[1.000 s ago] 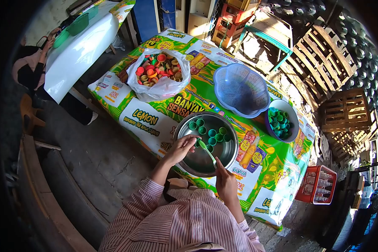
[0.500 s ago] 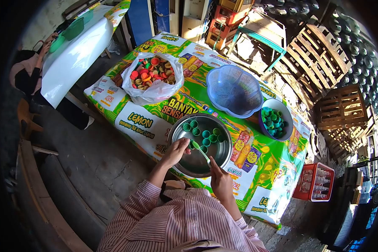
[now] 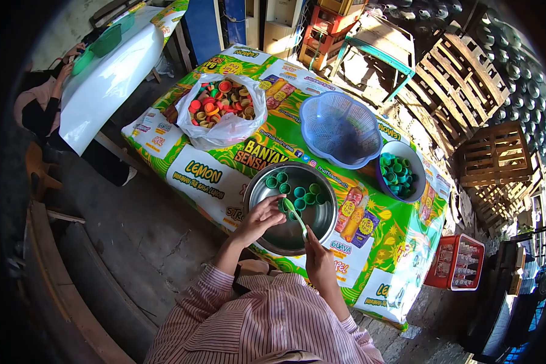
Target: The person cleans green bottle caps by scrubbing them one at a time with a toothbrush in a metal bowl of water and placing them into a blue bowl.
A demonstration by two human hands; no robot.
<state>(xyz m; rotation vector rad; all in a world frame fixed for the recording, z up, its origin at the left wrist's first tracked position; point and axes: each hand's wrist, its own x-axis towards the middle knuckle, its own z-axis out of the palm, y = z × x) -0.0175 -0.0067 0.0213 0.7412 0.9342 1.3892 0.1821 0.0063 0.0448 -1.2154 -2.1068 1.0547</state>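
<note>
My right hand (image 3: 320, 259) is closed round the handle of a light green toothbrush (image 3: 298, 219), which reaches over a steel basin (image 3: 253, 193). My left hand (image 3: 258, 221) bends its fingers over the basin's left side, pinching a green bottle cap (image 3: 283, 204) that is partly hidden by the fingers. The brush head lies right beside those fingertips. Inside the basin sit several more green caps (image 3: 299, 192), most with their hollow side up, in the far half.
A plastic bag (image 3: 203, 138) of red, orange and tan caps stands at the back left. Beyond the basin are a blue colander (image 3: 340, 130) and a bowl (image 3: 414, 153) of green caps. A red crate (image 3: 441, 261) stands at right. Another person (image 3: 39, 106) sits at a white table (image 3: 106, 91).
My left hand has shifted slightly right and up, its fingers now more spread over the cap. The toothbrush has moved slightly right with my right hand.
</note>
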